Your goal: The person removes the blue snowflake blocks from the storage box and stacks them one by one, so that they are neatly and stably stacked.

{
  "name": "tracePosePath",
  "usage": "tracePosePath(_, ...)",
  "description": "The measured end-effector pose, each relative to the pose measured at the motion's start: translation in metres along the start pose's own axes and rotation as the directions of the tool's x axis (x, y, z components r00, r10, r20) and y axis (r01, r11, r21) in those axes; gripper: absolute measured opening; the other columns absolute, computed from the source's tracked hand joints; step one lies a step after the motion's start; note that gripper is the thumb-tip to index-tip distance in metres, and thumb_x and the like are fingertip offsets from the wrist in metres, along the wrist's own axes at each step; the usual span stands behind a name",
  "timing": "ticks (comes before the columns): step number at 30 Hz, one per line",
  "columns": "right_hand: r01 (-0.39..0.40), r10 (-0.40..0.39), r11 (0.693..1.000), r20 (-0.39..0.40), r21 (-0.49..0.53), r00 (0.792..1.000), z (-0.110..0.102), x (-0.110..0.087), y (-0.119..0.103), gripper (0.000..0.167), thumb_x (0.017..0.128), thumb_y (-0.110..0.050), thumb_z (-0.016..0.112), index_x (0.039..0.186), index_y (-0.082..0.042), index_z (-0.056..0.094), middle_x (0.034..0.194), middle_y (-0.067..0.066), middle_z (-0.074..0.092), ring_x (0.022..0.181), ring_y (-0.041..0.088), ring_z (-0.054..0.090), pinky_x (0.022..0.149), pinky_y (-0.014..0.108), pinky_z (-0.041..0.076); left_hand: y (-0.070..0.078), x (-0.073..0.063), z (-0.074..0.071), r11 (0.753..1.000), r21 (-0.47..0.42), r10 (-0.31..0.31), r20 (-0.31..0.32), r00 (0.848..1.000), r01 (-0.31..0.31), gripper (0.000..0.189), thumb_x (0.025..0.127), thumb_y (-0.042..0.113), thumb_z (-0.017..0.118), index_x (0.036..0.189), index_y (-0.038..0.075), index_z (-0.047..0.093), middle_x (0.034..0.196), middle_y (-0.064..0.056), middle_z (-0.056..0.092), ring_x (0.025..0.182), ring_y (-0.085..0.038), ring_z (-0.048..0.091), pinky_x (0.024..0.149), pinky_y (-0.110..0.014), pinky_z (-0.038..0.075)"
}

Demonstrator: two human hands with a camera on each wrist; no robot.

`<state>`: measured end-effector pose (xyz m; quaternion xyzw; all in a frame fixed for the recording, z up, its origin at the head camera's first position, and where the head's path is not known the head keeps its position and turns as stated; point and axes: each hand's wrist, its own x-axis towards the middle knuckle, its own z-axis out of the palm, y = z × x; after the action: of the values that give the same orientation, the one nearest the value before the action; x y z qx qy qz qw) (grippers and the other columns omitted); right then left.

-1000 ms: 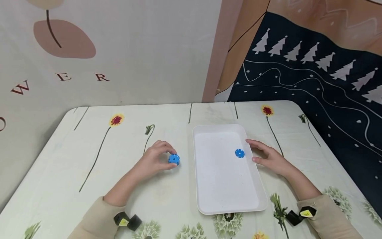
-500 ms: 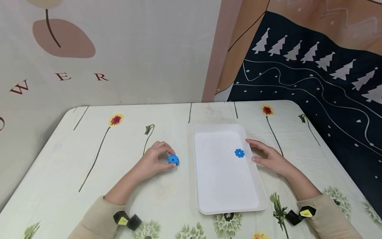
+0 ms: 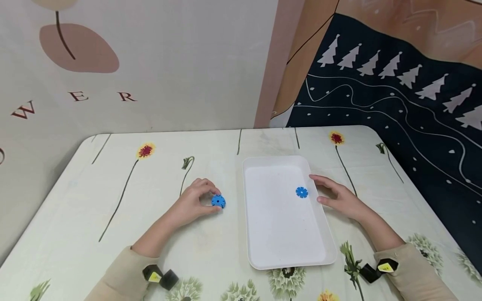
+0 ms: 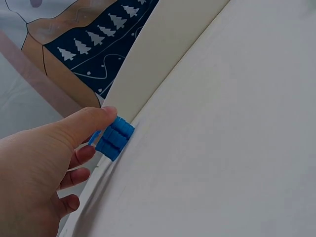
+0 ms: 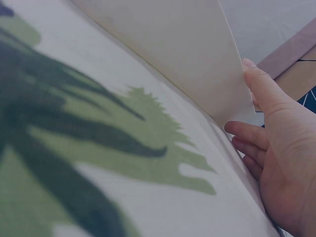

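My left hand [image 3: 193, 202] pinches a short stack of blue snowflake discs [image 3: 218, 201] between thumb and fingers, left of the tray. In the left wrist view several notched layers of the blue discs [image 4: 115, 138] show beneath the thumb, close to the table surface. One flat blue snowflake disc [image 3: 301, 192] lies inside the white tray [image 3: 284, 255], near its right wall. My right hand [image 3: 340, 200] is at the outside of that wall, fingers relaxed. From the right wrist, its thumb [image 5: 264, 86] touches the tray's upper rim and a fingertip lies by the wall's foot.
The table [image 3: 124, 259] wears a white cloth printed with flowers, its far edge near the wall hanging [image 3: 196, 75]. A dark hanging with white trees [image 3: 376, 96] borders the table's right side. Black wrist devices [image 3: 161, 278] sit at both beige sleeves.
The blue stack has turned slightly in my left hand since the earliest frame. Both hands, the tray and the disc in it stay in place; the head view shifts a little.
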<state>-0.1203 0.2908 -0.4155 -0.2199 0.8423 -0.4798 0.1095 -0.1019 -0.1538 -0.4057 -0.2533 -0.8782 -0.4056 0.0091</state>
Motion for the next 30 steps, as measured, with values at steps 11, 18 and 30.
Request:
tracePosePath(11, -0.020, 0.020, 1.000, -0.004, 0.002, 1.000, 0.000, 0.000, 0.000, 0.059, 0.093, -0.015, 0.063, 0.146, -0.009, 0.038, 0.149, 0.017, 0.033, 0.133, 0.040, 0.032, 0.096, 0.009, 0.027, -0.002, 0.000, 0.001, 1.000, 0.005, -0.007, 0.009, 1.000, 0.007, 0.028, 0.073, 0.017, 0.085, 0.097, 0.014, 0.070, 0.098, 0.009, 0.058, 0.096, -0.014, 0.047, 0.083, -0.036, 0.044)
tracePosePath(18, -0.014, 0.014, 1.000, -0.006, -0.001, 1.000, 0.000, 0.000, 0.001, 0.059, 0.093, -0.014, 0.064, 0.146, -0.008, 0.039, 0.148, 0.017, 0.034, 0.133, 0.041, 0.033, 0.096, 0.009, 0.027, -0.002, 0.000, 0.001, 1.000, 0.004, -0.002, 0.011, 1.000, 0.002, 0.030, 0.072, 0.018, 0.085, 0.097, 0.014, 0.070, 0.099, 0.009, 0.058, 0.096, -0.014, 0.047, 0.083, -0.037, 0.044)
tracePosePath(30, -0.006, 0.006, 1.000, -0.006, -0.007, 1.000, 0.000, 0.000, 0.000, 0.059, 0.093, -0.014, 0.064, 0.145, -0.007, 0.039, 0.148, 0.017, 0.034, 0.133, 0.041, 0.033, 0.097, 0.009, 0.027, 0.010, 0.004, -0.006, 0.998, -0.047, -0.035, -0.025, 0.999, 0.034, 0.032, 0.076, 0.021, 0.082, 0.103, 0.010, 0.069, 0.102, 0.004, 0.059, 0.096, -0.019, 0.049, 0.083, -0.042, 0.043)
